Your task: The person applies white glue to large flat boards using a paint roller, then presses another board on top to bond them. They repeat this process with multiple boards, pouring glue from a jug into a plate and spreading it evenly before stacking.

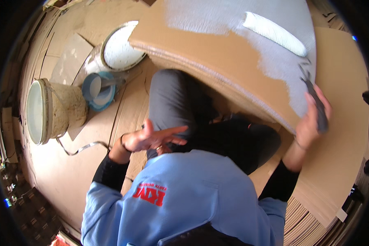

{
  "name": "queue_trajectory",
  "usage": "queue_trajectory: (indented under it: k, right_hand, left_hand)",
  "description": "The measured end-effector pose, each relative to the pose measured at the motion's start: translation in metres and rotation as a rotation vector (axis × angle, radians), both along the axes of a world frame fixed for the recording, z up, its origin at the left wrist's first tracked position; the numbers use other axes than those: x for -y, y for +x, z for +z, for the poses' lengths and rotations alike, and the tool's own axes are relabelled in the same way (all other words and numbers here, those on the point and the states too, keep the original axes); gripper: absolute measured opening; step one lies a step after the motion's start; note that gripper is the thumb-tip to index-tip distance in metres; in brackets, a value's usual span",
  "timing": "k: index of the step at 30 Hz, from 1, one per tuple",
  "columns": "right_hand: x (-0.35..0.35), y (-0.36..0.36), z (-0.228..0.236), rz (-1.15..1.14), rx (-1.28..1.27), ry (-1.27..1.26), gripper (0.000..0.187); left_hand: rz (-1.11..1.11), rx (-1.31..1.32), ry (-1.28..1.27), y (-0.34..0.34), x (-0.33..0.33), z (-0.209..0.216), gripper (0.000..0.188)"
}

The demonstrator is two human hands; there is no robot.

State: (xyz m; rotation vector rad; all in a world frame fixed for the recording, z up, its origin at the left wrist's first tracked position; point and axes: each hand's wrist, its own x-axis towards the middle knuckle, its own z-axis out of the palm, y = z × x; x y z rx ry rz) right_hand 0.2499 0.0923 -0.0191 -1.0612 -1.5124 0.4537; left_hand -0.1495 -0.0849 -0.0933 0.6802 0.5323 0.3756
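My right hand [310,123] is closed round the dark handle of a paint roller [274,33]. Its white sleeve rests on the wet grey-white paint at the far right of a brown board [217,51]. Paint covers the board's far and right parts, while a bare brown area lies nearer to me. The board tops a stack of similar sheets. Above my lap, my left hand [153,138] hangs with its fingers stretched out and nothing in it. It is nearest to my bent knee.
Left of me stand a paint-crusted bucket [65,104], a blue-rimmed pot [110,96] and a tub with a white round top [123,47]. Cardboard [49,164] covers the floor. More brown sheets [340,82] are stacked at the right. A strap [84,148] curls beside the bucket.
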Motion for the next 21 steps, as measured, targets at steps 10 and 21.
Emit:
queue_trajectory:
  k: [10,21]
  right_hand:
    - [-0.06,-0.136,0.021,-0.021,0.51,0.354,0.029]
    - [0.005,-0.15,0.07,0.227,0.804,0.412,0.027]
  left_hand:
    - [1.101,-0.632,-0.316,-0.085,0.046,-0.154,0.088]
    - [0.502,-1.823,-0.49,-0.102,0.023,-0.311,0.124]
